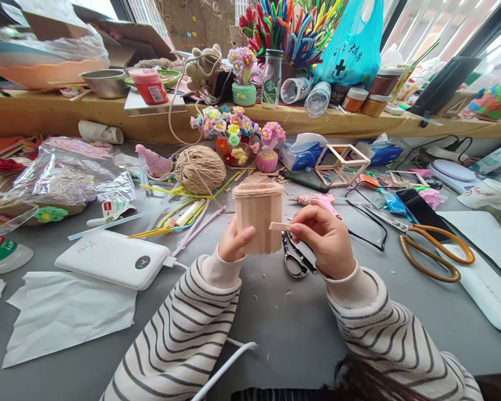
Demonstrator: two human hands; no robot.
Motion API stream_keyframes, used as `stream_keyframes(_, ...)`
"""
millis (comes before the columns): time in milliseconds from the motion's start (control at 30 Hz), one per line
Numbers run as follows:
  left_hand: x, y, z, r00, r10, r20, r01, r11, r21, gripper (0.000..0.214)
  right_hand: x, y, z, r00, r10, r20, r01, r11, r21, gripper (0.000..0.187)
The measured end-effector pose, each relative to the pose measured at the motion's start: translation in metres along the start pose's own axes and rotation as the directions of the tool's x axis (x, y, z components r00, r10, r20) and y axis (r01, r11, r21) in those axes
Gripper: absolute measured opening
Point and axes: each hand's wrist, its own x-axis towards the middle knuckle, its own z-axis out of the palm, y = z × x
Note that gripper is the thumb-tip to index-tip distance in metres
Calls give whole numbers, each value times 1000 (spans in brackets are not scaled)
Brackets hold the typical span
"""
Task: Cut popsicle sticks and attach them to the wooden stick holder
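My left hand grips the lower left side of a small upright box made of wooden craft sticks, held above the grey table. My right hand is closed in a pinch on a short loose wooden stick, which lies crosswise against the box's right side. Both sleeves are striped white and dark. Small black scissors lie on the table just under my right hand. A pink glue gun rests behind it.
A twine ball, pipe-cleaner flower pots, a white power bank, white paper, orange-handled scissors, a phone, a wooden stick frame and tissue packs crowd the table. A cluttered wooden shelf runs behind.
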Motion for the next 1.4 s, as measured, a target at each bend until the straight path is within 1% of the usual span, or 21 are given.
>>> stream_keyframes(67, -4, 4, 4, 1000, 0, 10, 1, 996, -94, 54, 1, 1, -2, 999, 30, 40, -35, 992, 117, 13)
stream_keyframes(100, -7, 5, 6, 1000, 8, 16, -6, 993, -121, 50, 1, 1, -2, 997, 39, 71, -49, 988, 148, 13)
stream_keyframes(200, -11, 6, 8, 996, -25, 89, 39, 986, -163, 50, -2, 0, 0, 985, 43, 164, -71, 983, 171, 14)
stream_keyframes(267, -10, 4, 7, 988, -67, 141, 93, 978, -186, 54, -4, -1, 2, 983, 23, 184, -54, 985, 165, 14)
stream_keyframes(300, -7, 3, 5, 986, -80, 145, 108, 975, -194, 54, -5, -2, 3, 983, 8, 183, -38, 986, 161, 14)
stream_keyframes(400, 0, 2, 3, 990, -103, 96, 117, 981, -155, 53, -6, -3, 3, 984, -45, 171, 23, 991, 133, 11)
stream_keyframes(467, 3, 2, 3, 994, -94, 58, 101, 988, -118, 48, -7, -4, 3, 980, -75, 184, 54, 992, 115, 9)
stream_keyframes(533, 3, 3, 6, 993, -93, 69, 100, 988, -120, 44, -8, -6, 3, 971, -87, 225, 68, 994, 91, 8)
stream_keyframes(633, -1, 2, 9, 990, -83, 110, 97, 988, -123, 59, -11, -10, 5, 956, -86, 280, 74, 996, 54, 9)
stream_keyframes(700, -3, 0, 8, 993, -51, 104, 57, 997, -55, 66, -12, -11, 7, 956, -82, 282, 71, 996, 50, 9)
stream_keyframes(800, -1, -4, 4, 997, 3, 74, -8, 998, 63, 61, -13, -10, 7, 964, -64, 257, 52, 997, 53, 9)
stream_keyframes(867, 2, -6, 1, 997, 1, 72, -9, 995, 100, 59, -12, -8, 6, 977, -37, 210, 26, 998, 57, 9)
stream_keyframes(967, 4, -6, 0, 999, -19, 47, 14, 994, 107, 57, -8, -4, 1, 998, 4, 65, -8, 999, 48, 7)
stream_keyframes(1033, 4, -5, 0, 1000, -15, 24, 13, 995, 100, 57, -5, 0, -4, 999, 22, -36, -21, 999, 29, 5)
stream_keyframes(1100, 4, -3, 1, 1000, -9, -2, 9, 995, 97, 58, -2, 3, -9, 994, 41, -101, -40, 999, 18, 6)
stream_keyframes(1167, 3, -3, 2, 1000, -17, -24, 19, 996, 92, 58, 0, 4, -13, 990, 51, -133, -51, 999, 9, 6)
stream_keyframes(1267, 1, -4, 1, 999, -40, -37, 42, 997, 60, 58, 1, 6, -15, 989, 39, -145, -39, 999, 3, 4)
stream_keyframes(1400, 0, -7, 0, 996, -63, -55, 59, 996, -73, 57, 1, 6, -15, 989, 31, -142, -26, 999, 40, 4)
